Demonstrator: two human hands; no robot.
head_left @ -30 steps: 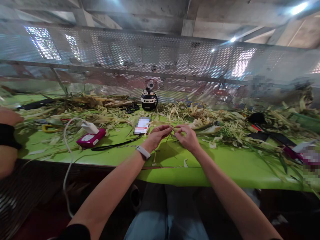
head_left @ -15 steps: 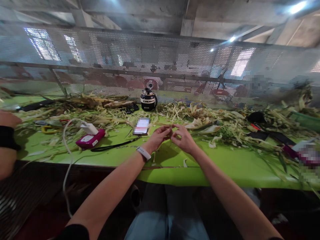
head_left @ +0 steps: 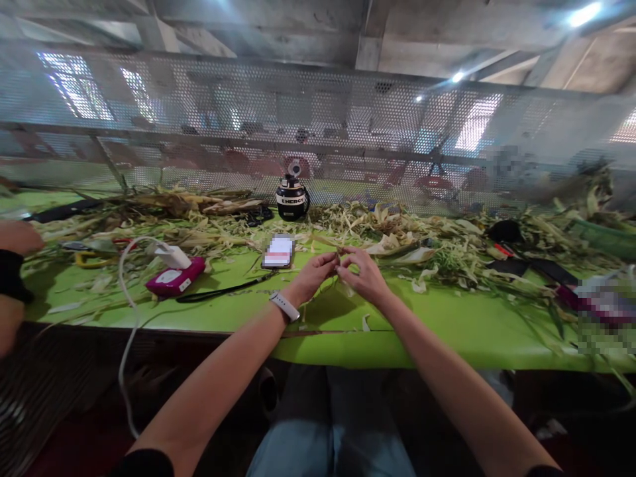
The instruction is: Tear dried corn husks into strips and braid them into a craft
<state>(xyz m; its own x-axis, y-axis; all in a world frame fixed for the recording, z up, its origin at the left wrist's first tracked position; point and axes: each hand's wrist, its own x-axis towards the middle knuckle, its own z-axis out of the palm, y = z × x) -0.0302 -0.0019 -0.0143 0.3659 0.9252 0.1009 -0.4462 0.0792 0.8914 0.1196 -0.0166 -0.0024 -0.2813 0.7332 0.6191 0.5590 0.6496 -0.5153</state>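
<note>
My left hand [head_left: 317,275] and my right hand [head_left: 364,275] meet over the front of the green table [head_left: 447,334]. Both pinch a thin, pale husk strip [head_left: 338,257] at the fingertips, most of it covered by the fingers. Thumb and forefinger of the right hand form a loop. Behind the left hand lies a phone [head_left: 278,252] with its screen lit, joined to a black strap [head_left: 223,291]. Loose corn husks [head_left: 402,245] spread just beyond the right hand.
A black bottle [head_left: 293,199] stands at the back by a perforated metal screen [head_left: 338,146]. On the left are a magenta power strip [head_left: 176,279] with a white charger and cable, yellow-handled scissors [head_left: 92,260], and another person's arm [head_left: 14,242]. Husks heap along the back.
The view has shifted slightly, so the table's things appear a little further left. Both hands stay pinched together, with small finger movements around the strip.
</note>
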